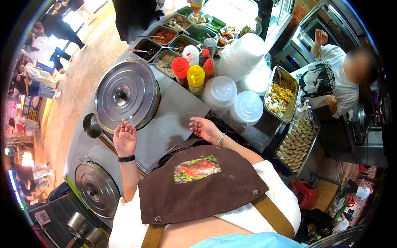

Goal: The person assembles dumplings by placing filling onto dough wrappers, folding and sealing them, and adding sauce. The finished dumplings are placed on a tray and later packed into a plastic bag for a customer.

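Note:
My left hand (125, 138), with a black band on its wrist, is raised, palm showing and empty. It is in front of the near rim of a large lidded steel pot (121, 88); I cannot tell whether they touch. Left of it, a steel ladle (92, 125) lies against the pot. My right hand (203, 128), wearing a bracelet, hangs empty above the counter's near edge, its fingers loosely bent and apart. Beyond that hand are stacks of clear plastic lids (220, 91) and round plastic bowls (247, 107). A brown apron (198, 198) covers my front.
Squeeze bottles (195, 79) stand before steel topping trays (162, 35). A bottle (196, 6) tips over a food bowl (199, 19) at the back. A corn tray (280, 93) and dumpling tray (297, 142) lie right, near another person (328, 71). A second lidded pot (96, 189) stands left.

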A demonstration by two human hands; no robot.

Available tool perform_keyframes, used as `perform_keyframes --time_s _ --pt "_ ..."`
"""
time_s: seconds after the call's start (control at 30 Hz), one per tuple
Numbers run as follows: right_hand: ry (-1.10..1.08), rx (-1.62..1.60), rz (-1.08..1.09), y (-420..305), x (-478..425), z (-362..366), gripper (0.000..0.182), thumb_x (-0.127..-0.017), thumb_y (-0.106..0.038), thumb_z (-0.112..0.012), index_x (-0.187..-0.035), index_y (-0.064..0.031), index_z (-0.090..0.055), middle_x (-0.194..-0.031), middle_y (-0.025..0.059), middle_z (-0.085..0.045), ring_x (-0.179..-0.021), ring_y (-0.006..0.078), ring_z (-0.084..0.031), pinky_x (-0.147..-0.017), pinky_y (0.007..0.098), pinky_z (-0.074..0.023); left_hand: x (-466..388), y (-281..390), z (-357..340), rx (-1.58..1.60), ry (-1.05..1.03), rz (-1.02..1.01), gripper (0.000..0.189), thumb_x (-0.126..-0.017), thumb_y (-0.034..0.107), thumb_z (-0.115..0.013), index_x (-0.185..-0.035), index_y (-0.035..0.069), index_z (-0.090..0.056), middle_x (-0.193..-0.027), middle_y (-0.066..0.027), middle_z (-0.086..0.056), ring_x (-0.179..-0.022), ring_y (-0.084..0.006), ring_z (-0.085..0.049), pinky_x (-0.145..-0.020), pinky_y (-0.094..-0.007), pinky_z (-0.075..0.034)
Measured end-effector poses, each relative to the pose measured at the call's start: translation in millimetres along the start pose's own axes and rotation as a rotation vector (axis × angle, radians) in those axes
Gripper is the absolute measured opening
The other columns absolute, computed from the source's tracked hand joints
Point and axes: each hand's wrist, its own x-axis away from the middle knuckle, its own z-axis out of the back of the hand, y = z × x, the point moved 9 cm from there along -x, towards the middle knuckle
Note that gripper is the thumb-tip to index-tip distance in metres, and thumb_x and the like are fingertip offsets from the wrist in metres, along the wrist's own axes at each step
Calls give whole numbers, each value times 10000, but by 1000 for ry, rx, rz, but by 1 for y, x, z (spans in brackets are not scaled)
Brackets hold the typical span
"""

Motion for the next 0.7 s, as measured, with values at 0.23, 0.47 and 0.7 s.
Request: perform_keyframes --time_s 0.23,0.47,0.7 --pt "-1 29 -4 0 3 -1 221 -922 -225 -448 -1068 -123 -578 -895 2 -614 -830 134 -571 -725 280 -417 1 1 2 -1 7 -6 236 -885 153 -495 -1070 13 -540 -936 -62 -587 -864 -175 -564 -833 -322 -480" --pt "-5 16 -3 1 1 1 221 -918 -221 -450 -1069 -125 -580 -886 2 -615 -832 134 -571 -726 276 -418 0 0 2 6 6 10 239 -883 156 -498 -1073 18 -544 -939 -56 -588 -869 -176 -564 -831 -324 -477" --pt "5 11 -1 -2 6 -3 185 -892 -237 -515 -1020 -122 -583 -868 4 -612 -802 150 -582 -702 293 -412 1 0 5 5 -2 12 242 -887 164 -496 -1077 22 -542 -955 -61 -589 -877 -178 -564 -831 -322 -474"
